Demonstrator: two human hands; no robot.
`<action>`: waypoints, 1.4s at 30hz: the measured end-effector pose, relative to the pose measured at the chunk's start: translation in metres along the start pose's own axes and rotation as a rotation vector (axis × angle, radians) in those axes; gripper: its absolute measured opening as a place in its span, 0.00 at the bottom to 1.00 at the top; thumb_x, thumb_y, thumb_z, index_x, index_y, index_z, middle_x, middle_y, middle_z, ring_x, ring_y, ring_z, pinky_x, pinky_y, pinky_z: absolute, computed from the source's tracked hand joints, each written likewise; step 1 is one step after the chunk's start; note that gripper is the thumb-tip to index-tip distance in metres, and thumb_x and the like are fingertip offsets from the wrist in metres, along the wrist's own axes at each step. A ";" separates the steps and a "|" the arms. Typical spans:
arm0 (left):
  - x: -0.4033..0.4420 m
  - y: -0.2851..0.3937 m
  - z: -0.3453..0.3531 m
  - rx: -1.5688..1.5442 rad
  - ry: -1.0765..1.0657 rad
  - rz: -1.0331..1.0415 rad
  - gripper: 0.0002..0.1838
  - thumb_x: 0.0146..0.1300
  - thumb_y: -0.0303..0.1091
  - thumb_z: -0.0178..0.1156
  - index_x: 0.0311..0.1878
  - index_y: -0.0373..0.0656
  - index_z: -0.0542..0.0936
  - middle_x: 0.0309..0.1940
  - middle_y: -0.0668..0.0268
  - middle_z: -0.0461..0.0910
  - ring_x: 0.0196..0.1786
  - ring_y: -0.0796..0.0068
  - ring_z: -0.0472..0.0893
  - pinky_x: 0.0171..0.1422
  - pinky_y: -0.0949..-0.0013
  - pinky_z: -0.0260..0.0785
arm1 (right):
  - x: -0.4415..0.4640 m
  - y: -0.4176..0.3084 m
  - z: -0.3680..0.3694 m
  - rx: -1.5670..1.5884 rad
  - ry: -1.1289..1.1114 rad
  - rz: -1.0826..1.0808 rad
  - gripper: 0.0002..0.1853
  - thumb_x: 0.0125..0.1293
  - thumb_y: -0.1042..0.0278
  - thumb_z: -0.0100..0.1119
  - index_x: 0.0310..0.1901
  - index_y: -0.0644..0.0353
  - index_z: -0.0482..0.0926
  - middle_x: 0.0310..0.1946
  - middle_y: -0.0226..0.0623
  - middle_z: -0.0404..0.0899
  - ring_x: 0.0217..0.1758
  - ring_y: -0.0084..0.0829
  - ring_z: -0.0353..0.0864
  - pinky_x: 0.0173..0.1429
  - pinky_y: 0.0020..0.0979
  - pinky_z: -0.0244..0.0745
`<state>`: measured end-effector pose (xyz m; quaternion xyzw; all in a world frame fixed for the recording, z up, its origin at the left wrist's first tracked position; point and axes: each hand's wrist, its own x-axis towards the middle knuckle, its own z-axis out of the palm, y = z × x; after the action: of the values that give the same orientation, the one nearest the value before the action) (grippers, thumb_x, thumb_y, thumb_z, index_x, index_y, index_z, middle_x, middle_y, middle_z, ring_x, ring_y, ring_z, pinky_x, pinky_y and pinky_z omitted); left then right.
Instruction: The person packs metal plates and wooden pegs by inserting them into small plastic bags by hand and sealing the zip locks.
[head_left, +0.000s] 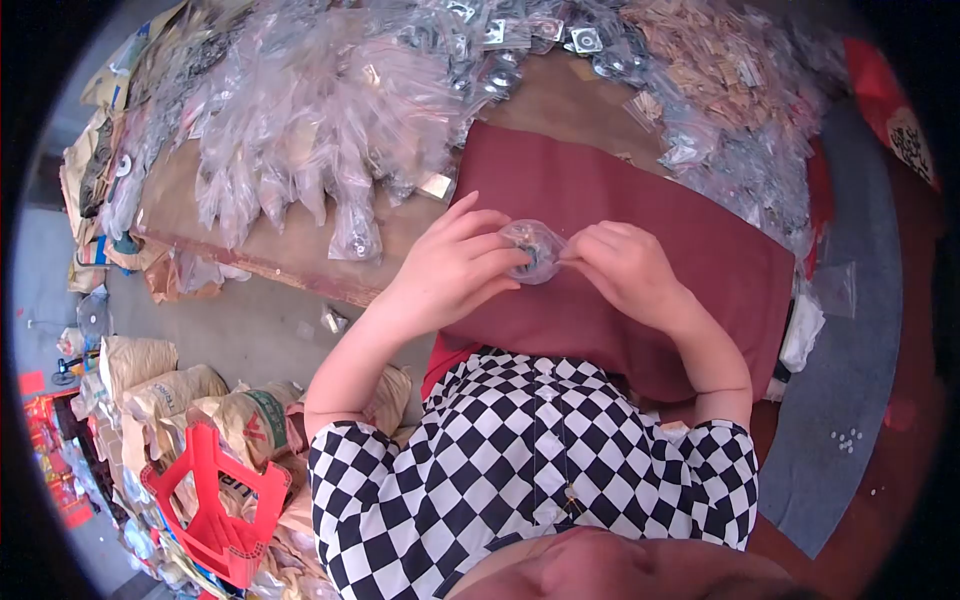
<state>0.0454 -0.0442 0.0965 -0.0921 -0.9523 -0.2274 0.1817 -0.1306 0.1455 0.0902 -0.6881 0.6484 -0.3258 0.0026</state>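
The brown desk (pixel 560 90) reaches across the upper view, with a maroon cloth (pixel 630 190) spread over its near side and down toward the person's checkered shirt (pixel 540 430). A broad heap of clear bags (pixel 340 100) with contents covers the desk's left side; square metal parts (pixel 585 40) lie in a pile at the far edge, and more bags with tan pieces (pixel 730 60) are heaped to the right. Paper sacks (pixel 140 365) stand low on the left, beside a red plastic stool (pixel 205 455). Over the cloth, the left hand (pixel 455 265) has its fingers bent against the near side of one small clear bag (pixel 533 245), steadying it, while the right hand (pixel 625 265) has its fingers closed in a pinch on the bag's gathered end. The bag hangs between the two hands, above the middle of the cloth and apart from the heaps. Its dark contents (pixel 524 255) already sit inside, partly hidden by film and fingertips, so what they are cannot be told. The filling looks at least begun in this bag; the end is drawn narrow, but whether it is fastened cannot be seen, and it is not yet set down among the others.
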 end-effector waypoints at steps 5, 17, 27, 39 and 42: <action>-0.004 -0.016 0.004 0.185 -0.083 -0.058 0.12 0.55 0.38 0.70 0.43 0.50 0.83 0.39 0.70 0.83 0.58 0.65 0.78 0.76 0.45 0.57 | -0.003 -0.002 0.000 0.147 -0.074 0.124 0.07 0.57 0.77 0.61 0.35 0.58 0.75 0.29 0.38 0.77 0.34 0.42 0.79 0.37 0.39 0.72; 0.043 0.007 0.020 0.028 0.062 -0.090 0.17 0.48 0.40 0.73 0.40 0.46 0.83 0.46 0.66 0.79 0.63 0.60 0.73 0.75 0.43 0.55 | -0.008 -0.002 0.005 0.133 0.098 0.165 0.09 0.60 0.78 0.62 0.40 0.59 0.73 0.32 0.42 0.79 0.37 0.45 0.82 0.40 0.40 0.75; 0.044 0.010 0.037 -0.015 0.154 -0.126 0.04 0.46 0.34 0.69 0.26 0.49 0.85 0.35 0.74 0.83 0.56 0.67 0.78 0.73 0.45 0.59 | -0.013 -0.001 0.000 0.139 0.041 0.204 0.10 0.53 0.76 0.63 0.35 0.56 0.72 0.26 0.36 0.75 0.30 0.41 0.79 0.35 0.38 0.72; -0.011 -0.042 0.067 -1.177 0.161 -0.483 0.50 0.46 0.32 0.79 0.72 0.42 0.62 0.67 0.59 0.68 0.67 0.66 0.72 0.73 0.62 0.64 | -0.018 0.009 0.018 0.368 0.129 0.419 0.07 0.62 0.81 0.63 0.37 0.62 0.73 0.32 0.31 0.80 0.38 0.22 0.82 0.41 0.24 0.76; -0.022 -0.044 0.102 -0.668 0.125 -0.316 0.44 0.42 0.32 0.80 0.66 0.39 0.72 0.67 0.56 0.71 0.68 0.65 0.71 0.72 0.63 0.64 | -0.013 0.001 0.025 0.500 0.158 0.438 0.09 0.64 0.82 0.63 0.43 0.63 0.75 0.37 0.32 0.79 0.44 0.23 0.82 0.48 0.23 0.77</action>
<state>0.0228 -0.0376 -0.0140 0.0157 -0.8152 -0.5559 0.1621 -0.1196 0.1466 0.0639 -0.4834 0.6789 -0.5186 0.1910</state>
